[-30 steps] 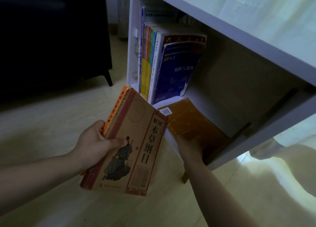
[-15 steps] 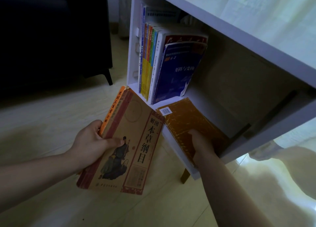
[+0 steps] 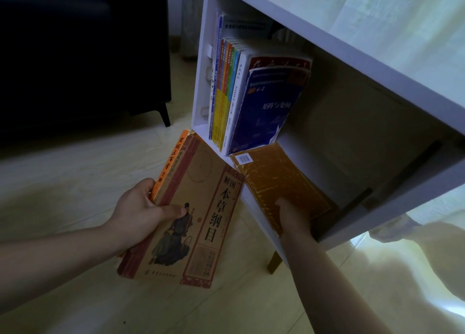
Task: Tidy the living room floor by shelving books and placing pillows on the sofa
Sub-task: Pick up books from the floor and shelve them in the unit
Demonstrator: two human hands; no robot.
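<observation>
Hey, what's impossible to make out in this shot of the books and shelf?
- Head view: how the right hand meets the yellow book; its own back hides the fingers.
- Head view: the orange book cover, hidden by the brown book the left hand grips.
- Head view: shelved spines, lettering too small.

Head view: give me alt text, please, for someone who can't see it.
A person's right-hand grip holds a golden-brown book partly inside the white shelf, beside a row of upright books. The left-hand grip holds a tan illustrated book stacked on an orange-spined book.
</observation>
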